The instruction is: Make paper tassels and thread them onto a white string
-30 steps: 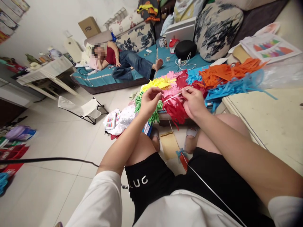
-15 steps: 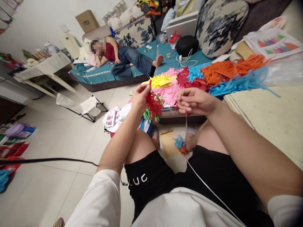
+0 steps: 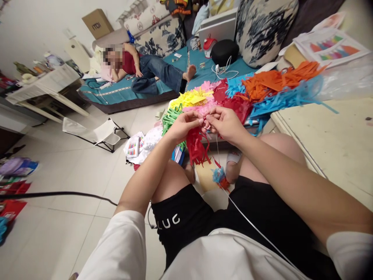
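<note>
My left hand [image 3: 187, 125] pinches the top of a red paper tassel [image 3: 197, 148], whose fringe hangs below the fingers. Fingertip to fingertip with it, my right hand [image 3: 226, 123] is closed in a pinch on a thin white string [image 3: 247, 218]. The string drops from the right hand, passes a blue and orange tassel [image 3: 219, 177] low between my legs, and runs across my lap. Exactly how string and tassel top meet is hidden by the fingers. Beyond my hands lie piles of yellow fringe [image 3: 190, 98], green fringe [image 3: 171, 118] and orange fringe [image 3: 279, 82].
Another person [image 3: 157, 72] lies on the teal-covered sofa [image 3: 116, 95]. A cream tabletop [image 3: 329, 132] is at my right. A folding chair [image 3: 90, 130] stands on the floor at left, near printed packs [image 3: 133, 147]. A black cable [image 3: 58, 193] reaches my left arm.
My hands have come together from apart, the left moving right with the red tassel and the right moving slightly left with the string. The view has shifted a little.
</note>
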{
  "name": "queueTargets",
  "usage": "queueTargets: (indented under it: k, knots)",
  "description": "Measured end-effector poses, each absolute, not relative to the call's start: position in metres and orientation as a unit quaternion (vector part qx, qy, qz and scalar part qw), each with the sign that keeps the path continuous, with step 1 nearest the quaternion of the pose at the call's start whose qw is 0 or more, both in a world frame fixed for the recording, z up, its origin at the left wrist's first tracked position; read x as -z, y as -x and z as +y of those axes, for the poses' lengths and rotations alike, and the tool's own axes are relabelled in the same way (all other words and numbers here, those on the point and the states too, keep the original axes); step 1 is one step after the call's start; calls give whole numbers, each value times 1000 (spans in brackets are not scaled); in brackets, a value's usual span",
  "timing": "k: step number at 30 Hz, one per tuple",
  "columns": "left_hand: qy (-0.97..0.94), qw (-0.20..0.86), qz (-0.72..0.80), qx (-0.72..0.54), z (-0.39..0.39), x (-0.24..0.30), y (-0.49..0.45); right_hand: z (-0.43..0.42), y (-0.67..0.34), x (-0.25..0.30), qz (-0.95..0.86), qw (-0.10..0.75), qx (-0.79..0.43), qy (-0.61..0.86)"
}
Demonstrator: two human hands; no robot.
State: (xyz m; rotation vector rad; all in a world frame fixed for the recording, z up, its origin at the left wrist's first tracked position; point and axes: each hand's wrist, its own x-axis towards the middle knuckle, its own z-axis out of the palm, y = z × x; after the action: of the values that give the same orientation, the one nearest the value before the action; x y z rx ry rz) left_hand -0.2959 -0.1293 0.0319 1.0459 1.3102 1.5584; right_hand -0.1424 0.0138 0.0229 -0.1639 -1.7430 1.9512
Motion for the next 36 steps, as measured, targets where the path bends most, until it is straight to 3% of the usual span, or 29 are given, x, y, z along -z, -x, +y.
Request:
queueTargets:
  k: [7, 21, 36]
  knots:
    - [-467, 367, 558, -580, -127, -28, 299, 20, 144, -23, -680, 254, -684, 70]
    - [-454, 442, 529, -565, -134, -35, 297, 23, 140, -25, -694, 255, -671, 47]
    - [-476, 421, 540, -553, -130, -27, 297, 25, 141, -25, -707, 239, -664, 46]
